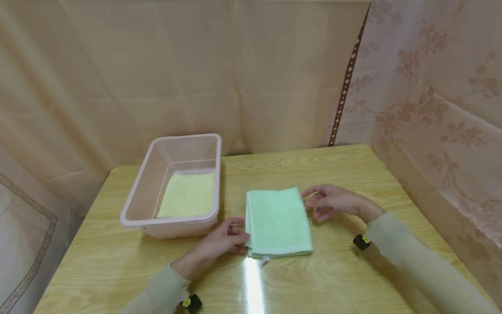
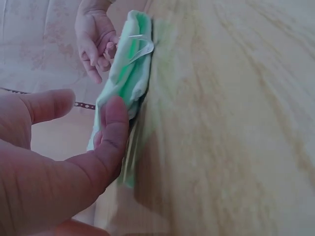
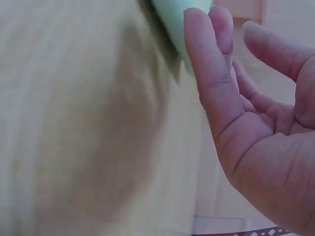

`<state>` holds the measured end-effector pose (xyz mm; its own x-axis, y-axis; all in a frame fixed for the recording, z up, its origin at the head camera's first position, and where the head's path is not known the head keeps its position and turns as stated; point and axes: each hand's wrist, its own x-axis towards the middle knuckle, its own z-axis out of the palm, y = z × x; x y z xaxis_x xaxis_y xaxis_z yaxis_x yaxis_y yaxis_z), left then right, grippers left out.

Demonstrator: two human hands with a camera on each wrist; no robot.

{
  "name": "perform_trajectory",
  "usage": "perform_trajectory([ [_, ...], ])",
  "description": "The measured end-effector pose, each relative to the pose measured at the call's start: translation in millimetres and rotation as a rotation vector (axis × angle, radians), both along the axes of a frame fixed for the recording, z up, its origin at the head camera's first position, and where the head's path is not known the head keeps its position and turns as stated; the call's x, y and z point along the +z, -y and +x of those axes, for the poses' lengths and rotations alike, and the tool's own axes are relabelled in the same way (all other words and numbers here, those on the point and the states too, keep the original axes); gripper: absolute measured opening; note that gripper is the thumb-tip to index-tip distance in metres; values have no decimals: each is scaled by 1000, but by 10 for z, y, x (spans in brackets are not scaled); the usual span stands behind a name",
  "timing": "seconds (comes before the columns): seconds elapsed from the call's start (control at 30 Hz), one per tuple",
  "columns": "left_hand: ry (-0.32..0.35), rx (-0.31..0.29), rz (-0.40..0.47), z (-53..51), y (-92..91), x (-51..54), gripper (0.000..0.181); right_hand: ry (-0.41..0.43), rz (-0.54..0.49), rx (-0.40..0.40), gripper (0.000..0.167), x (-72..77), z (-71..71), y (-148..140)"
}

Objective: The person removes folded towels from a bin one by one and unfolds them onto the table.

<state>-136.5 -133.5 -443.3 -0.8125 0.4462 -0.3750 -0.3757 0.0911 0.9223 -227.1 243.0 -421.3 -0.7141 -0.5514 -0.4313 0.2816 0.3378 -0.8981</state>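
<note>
Green towel (image 1: 279, 222) lies folded on the table (image 1: 333, 279), right of the box (image 1: 172, 221). Left hand (image 1: 219, 240) at its left edge, contact unclear; right hand (image 1: 333, 203) just beside its right edge. Fingers of both loosely spread, gripping nothing. Judged light, soft, limp, not slippery, hardly fragile. Best hold: both sides, all layers pinched together.

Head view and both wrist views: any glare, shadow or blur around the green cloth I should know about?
Head: a bright glare streak on the table, just below the green cloth; left wrist: table grain soft, the cloth's folded edge readable; right wrist: a broad, soft-edged shadow beside the right hand, tabletop blurred.
</note>
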Motion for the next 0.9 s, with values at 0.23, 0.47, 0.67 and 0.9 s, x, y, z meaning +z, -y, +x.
perform_trajectory([
  [0.23,86,-95,116,-33,38,29,65,-89,0,57,52,157,-161,145],
  [0.47,157,-122,158,-36,25,0,56,-130,-95,69,55,184,-407,462],
  [0.67,190,-156,172,-24,-7,-9,31,-257,25,101,51,180,-572,788],
  [0.9,227,-269,157,-12,-19,-26,13,-403,255,293,45,234,-652,1156],
])
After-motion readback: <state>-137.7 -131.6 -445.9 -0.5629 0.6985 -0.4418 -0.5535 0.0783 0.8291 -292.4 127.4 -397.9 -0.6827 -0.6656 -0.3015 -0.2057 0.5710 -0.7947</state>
